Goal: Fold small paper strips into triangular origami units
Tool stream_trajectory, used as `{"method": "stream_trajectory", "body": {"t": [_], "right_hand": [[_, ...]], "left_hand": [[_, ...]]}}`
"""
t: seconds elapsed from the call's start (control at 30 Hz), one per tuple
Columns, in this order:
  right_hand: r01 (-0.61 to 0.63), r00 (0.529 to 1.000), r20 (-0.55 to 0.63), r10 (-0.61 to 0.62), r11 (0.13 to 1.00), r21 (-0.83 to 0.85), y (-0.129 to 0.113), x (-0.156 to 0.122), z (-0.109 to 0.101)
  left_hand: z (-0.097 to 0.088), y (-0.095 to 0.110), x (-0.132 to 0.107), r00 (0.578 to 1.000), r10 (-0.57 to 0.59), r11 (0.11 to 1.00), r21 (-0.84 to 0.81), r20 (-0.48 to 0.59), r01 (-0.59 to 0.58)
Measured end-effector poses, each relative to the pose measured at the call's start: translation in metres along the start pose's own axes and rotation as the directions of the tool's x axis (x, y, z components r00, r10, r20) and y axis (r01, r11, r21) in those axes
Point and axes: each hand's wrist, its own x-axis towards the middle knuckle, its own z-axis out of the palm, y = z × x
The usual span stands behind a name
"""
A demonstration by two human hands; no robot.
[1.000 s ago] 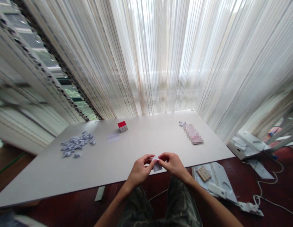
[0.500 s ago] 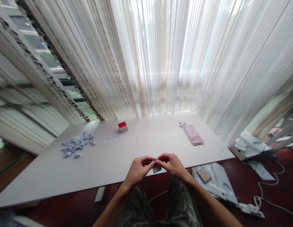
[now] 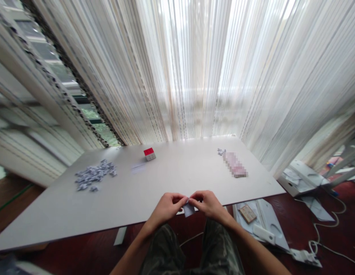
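A small grey-white piece of paper [image 3: 189, 210] hangs between my hands at the table's front edge. My left hand [image 3: 169, 205] pinches its upper left part between thumb and fingers. On the other side my right hand [image 3: 205, 203] grips the top of the same paper, its thumb and fingertips almost touching those of the left. The fingertips cover the paper's upper edge, so any fold there is hidden. To the left on the white table [image 3: 177, 172] lies a heap of small folded or crumpled paper pieces [image 3: 94, 175].
A red-and-white puzzle cube [image 3: 149, 154] stands near the back, with thin paper strips [image 3: 138, 167] beside it. A blurred-out pink item [image 3: 235, 165] and a few paper bits [image 3: 221, 151] lie at right. Below right are a small box [image 3: 247, 214] and cables.
Both hands have moved slightly down toward me with the paper. The paper's lower part now hangs a little lower and further left. Objects on the table have stayed put.
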Motion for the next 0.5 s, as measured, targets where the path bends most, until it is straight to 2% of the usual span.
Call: {"method": "stream_trajectory", "body": {"t": [0.13,0.3,0.5], "right_hand": [[-0.056,0.998,-0.021,0.057,0.997,0.047,0.002,0.001,0.003],[-0.104,0.994,0.039,0.100,0.986,0.127,0.004,0.000,0.002],[-0.153,0.985,0.104,0.136,0.971,0.184,0.011,0.003,0.001]], "left_hand": [[0.002,0.002,0.002,0.997,0.058,0.998,0.006,-0.050,-0.058],[-0.002,0.000,0.002,0.996,0.055,0.993,-0.108,0.064,-0.048],[-0.003,-0.008,0.003,0.994,0.032,0.985,-0.170,0.105,-0.014]]}}
